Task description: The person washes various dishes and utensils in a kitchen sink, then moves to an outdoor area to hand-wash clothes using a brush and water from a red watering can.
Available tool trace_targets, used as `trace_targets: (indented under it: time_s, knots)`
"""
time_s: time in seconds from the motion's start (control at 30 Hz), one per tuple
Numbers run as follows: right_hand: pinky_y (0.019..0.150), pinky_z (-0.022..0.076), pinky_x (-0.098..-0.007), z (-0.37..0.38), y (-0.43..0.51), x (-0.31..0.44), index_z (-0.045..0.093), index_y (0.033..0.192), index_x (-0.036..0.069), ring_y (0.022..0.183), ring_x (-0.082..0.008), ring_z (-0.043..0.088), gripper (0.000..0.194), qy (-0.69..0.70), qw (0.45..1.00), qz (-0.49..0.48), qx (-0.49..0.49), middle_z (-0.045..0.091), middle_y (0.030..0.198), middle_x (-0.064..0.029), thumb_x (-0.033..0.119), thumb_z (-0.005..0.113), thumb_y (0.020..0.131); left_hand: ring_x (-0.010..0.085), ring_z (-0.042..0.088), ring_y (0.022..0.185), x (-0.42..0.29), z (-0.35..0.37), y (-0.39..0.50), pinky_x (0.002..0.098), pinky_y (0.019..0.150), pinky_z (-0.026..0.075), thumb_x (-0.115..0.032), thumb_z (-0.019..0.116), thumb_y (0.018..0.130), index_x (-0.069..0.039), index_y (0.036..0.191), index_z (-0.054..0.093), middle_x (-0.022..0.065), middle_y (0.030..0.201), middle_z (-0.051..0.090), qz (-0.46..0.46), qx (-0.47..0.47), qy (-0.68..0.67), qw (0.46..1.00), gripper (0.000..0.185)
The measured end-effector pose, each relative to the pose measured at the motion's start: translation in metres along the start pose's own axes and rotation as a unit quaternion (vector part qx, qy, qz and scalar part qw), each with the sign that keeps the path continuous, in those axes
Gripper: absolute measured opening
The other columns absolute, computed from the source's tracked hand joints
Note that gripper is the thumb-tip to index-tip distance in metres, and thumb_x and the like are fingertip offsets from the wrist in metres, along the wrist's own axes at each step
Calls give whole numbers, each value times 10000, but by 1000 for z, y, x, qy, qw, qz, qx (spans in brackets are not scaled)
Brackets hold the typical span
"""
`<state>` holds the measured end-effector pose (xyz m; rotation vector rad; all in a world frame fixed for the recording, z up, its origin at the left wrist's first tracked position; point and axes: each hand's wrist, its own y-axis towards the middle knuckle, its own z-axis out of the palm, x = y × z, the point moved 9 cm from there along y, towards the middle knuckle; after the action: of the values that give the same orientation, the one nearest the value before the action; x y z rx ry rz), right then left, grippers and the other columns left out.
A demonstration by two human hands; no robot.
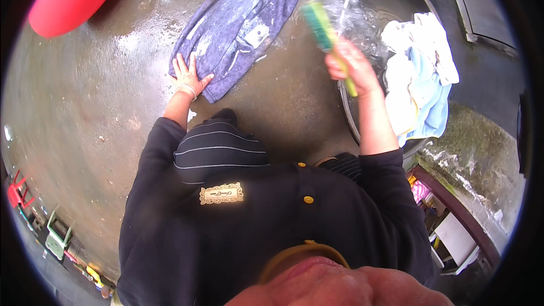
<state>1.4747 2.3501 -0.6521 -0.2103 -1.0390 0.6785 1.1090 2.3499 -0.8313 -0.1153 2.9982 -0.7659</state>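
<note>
A wet purple patterned garment [238, 29], streaked with white suds, lies spread on the concrete floor. My left hand [187, 77] rests flat on its near left end, fingers apart. Held up over the near-left rim of a round basin [346, 112], my right hand [355, 66] grips the handle of a scrubbing brush [319, 25] with a light green body and darker green bristles. Water splashes beside the brush, at the basin's left rim. White and light blue cloths [418, 76] are heaped over the basin's right side.
A red rounded object [74, 0] stands at the upper left. The floor [102, 106] is wet. Small red [18, 191] and green [57, 236] chairs are at the lower left. Behind a low ledge [457, 210] at the lower right is a white piece of furniture [454, 236].
</note>
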Motion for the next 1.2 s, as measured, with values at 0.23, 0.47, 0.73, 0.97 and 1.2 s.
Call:
trace_targets:
  time_s: [0.23,0.47,0.73,0.97,1.2]
  knots:
    - [746,474,-365,70,103,-128,561,1128,275,872,-275,590,284,-720,691,34,-53,578,928,-113,316,474,861,292,83,1343,-28,-14,3,707,936,78,-481,492,817,-370,1313,337,87,1456,94,37,-74,1,997,532]
    - [735,477,-390,-25,143,-82,540,1142,283,858,-295,600,290,-728,652,74,-196,573,957,-150,292,416,880,275,29,1355,-19,-8,13,700,953,65,-417,391,882,-448,1330,234,49,1474,30,15,19,32,999,476]
    - [796,459,-371,12,151,-156,550,1053,46,863,-345,595,527,-655,740,50,-144,614,919,-184,506,492,801,289,12,1355,-19,2,13,704,943,67,-463,431,853,-412,1362,183,65,1473,-43,18,27,43,999,568]
    - [738,476,-404,-77,155,-63,556,1129,253,845,-300,603,338,-716,633,54,-290,601,930,-146,414,382,889,283,-21,1356,-18,-3,12,685,964,60,-485,456,841,-426,1369,107,60,1473,-61,36,54,63,996,636]
    - [826,462,-386,25,155,-143,506,1172,245,910,-320,589,341,-713,687,73,-116,578,1018,-190,352,387,870,271,-36,1357,-20,-3,11,706,943,75,-504,483,823,-460,1360,75,41,1471,-90,35,49,53,997,676]
